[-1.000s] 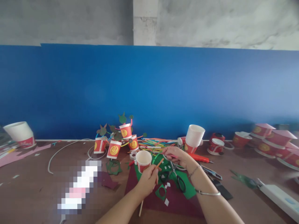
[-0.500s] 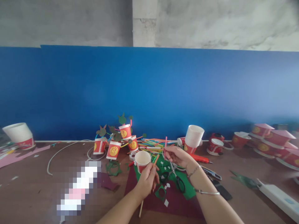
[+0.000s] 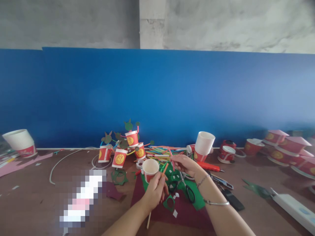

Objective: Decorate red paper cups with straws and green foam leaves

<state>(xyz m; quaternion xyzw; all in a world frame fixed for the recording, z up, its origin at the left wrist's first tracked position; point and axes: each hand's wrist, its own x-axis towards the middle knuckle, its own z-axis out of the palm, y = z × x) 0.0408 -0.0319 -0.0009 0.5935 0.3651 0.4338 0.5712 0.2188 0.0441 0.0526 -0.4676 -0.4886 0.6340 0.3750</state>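
Over the sheets of coloured paper, my left hand [image 3: 155,190] is closed around drinking straws. An orange straw [image 3: 164,169] and a green one stick out at its top, and a pale yellow end [image 3: 149,221] shows below the palm. My right hand [image 3: 184,164] pinches a pink straw [image 3: 171,156], which leans to the left. Just behind my left hand stands a red and white paper cup [image 3: 150,167], its mouth upward. Scissors with black handles [image 3: 187,190] lie on the green paper [image 3: 198,200], below my right hand.
Decorated paper cups [image 3: 119,158] stand at the back left, beside a pile of loose straws [image 3: 162,151]. A stack of white cups [image 3: 205,144] rises behind my right hand. A red tool [image 3: 210,166], a box cutter [image 3: 223,182] and more cups [image 3: 295,146] are to the right.
The pink straw in my right hand has tilted from upright to the left. My right forearm has shifted slightly left. My left hand has hardly moved.
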